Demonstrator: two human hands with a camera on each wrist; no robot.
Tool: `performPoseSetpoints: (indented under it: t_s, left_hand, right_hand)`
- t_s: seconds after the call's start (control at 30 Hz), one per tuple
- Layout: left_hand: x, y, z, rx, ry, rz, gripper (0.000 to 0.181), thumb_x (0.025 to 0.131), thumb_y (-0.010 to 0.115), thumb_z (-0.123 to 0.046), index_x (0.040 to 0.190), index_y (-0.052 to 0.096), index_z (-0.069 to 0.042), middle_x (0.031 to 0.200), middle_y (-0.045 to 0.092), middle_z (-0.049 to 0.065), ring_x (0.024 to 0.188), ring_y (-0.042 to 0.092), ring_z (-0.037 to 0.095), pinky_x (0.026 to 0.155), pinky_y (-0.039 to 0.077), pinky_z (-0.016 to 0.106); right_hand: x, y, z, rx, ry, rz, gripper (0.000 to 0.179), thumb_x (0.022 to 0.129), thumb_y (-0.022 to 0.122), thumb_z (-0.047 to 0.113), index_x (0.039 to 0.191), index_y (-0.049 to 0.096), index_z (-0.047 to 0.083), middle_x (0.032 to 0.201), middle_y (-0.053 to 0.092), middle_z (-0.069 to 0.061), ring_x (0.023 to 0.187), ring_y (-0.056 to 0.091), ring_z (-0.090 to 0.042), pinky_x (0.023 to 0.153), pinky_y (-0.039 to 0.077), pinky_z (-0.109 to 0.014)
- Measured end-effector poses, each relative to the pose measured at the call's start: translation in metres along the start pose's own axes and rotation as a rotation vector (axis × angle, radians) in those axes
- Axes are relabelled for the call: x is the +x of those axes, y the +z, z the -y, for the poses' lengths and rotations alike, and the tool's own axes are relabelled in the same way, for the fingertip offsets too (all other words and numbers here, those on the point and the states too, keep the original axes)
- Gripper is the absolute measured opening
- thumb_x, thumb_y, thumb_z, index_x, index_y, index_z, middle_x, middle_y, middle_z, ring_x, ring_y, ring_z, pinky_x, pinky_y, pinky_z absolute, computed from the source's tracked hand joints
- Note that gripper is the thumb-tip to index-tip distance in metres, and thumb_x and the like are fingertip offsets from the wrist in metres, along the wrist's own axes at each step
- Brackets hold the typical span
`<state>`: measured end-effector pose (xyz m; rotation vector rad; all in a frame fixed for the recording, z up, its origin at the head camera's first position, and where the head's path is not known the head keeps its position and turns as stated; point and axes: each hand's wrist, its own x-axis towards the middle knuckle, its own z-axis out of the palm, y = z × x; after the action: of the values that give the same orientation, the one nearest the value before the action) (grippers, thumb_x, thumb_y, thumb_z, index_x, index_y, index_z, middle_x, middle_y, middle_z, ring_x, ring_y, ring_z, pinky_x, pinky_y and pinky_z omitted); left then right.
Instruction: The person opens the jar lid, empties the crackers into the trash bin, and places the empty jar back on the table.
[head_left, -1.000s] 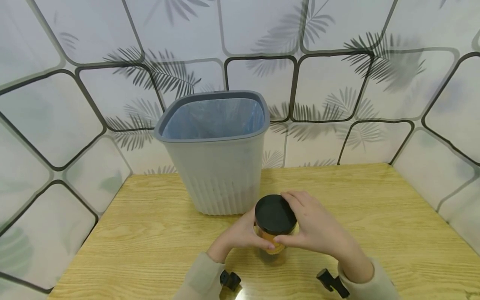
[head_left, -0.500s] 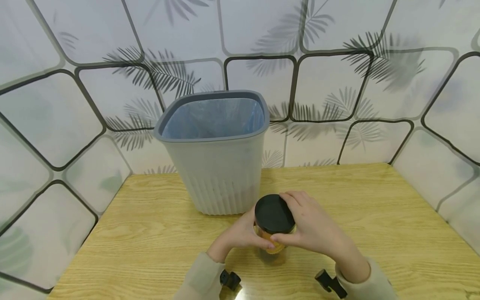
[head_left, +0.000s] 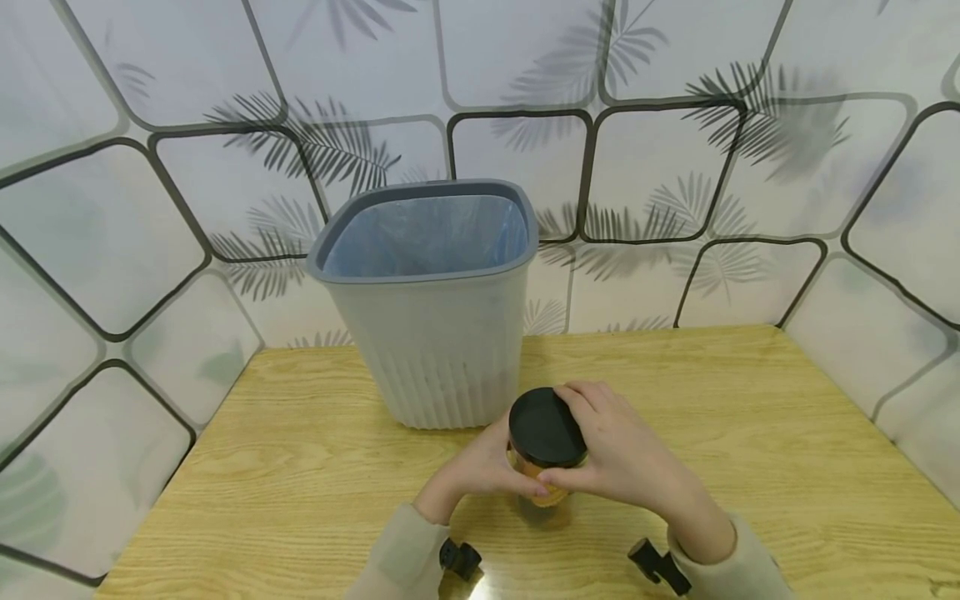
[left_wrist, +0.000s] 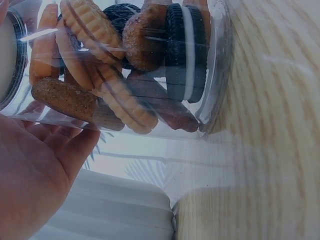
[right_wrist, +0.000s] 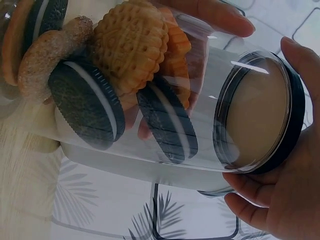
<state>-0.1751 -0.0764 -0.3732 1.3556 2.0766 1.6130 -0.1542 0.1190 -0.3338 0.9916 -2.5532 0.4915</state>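
A clear jar (right_wrist: 205, 145) with a black lid (head_left: 546, 427) stands upright on the table, in front of the bin. Through its wall I see several cookies: round yellow biscuits (right_wrist: 127, 45), dark sandwich cookies (left_wrist: 186, 55) with white cream, and brown sugared pieces (left_wrist: 70, 100). My left hand (head_left: 483, 462) holds the jar's body from the left, thumb in front. From the right, my right hand (head_left: 626, 454) grips the lid at its rim, thumb at the front and fingers behind. The far side of the jar and some fingers are hidden in the head view.
A tall light-grey bin (head_left: 442, 350) with a blue-grey rim and a blue bag inside stands just behind the jar, slightly left. Wood-grain table (head_left: 247, 467) extends around it. Patterned leaf-print walls (head_left: 637, 175) close off the back and both sides.
My right hand has shifted slightly left at the lid, its thumb moving along the front. The lid has moved slightly left too. My left hand and the bin stay put.
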Motion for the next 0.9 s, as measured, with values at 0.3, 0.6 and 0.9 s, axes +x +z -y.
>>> performPoseSetpoints:
  t_s: [0.3, 0.6, 0.9]
  left_hand:
    - [0.000, -0.001, 0.011, 0.010, 0.020, 0.010, 0.092, 0.068, 0.073, 0.005, 0.139, 0.017, -0.011, 0.137, 0.031, 0.007, 0.121, 0.034, 0.017, 0.098, 0.029, 0.035]
    - [0.000, 0.000, -0.001, -0.017, -0.030, 0.008, 0.091, 0.068, 0.072, 0.006, 0.138, 0.017, -0.009, 0.136, 0.032, 0.010, 0.121, 0.034, 0.016, 0.098, 0.029, 0.034]
    - [0.000, -0.001, 0.001, -0.013, -0.030, 0.011, 0.094, 0.067, 0.073, 0.007, 0.139, 0.014, -0.008, 0.138, 0.029, 0.011, 0.122, 0.033, 0.016, 0.099, 0.027, 0.035]
  right_hand:
    - [0.000, 0.001, 0.000, 0.000, -0.008, -0.004, 0.094, 0.064, 0.061, 0.067, 0.123, 0.046, -0.004, 0.116, 0.047, -0.015, 0.105, 0.045, -0.029, 0.085, 0.039, -0.046]
    - [0.001, 0.001, -0.001, 0.039, -0.011, -0.008, 0.091, 0.064, 0.066, 0.062, 0.123, 0.045, -0.003, 0.117, 0.047, -0.015, 0.106, 0.044, -0.028, 0.086, 0.038, -0.046]
    - [0.002, -0.001, -0.004, 0.123, -0.016, 0.009, 0.086, 0.063, 0.073, 0.052, 0.124, 0.045, -0.002, 0.121, 0.045, -0.013, 0.108, 0.043, -0.025, 0.085, 0.041, -0.042]
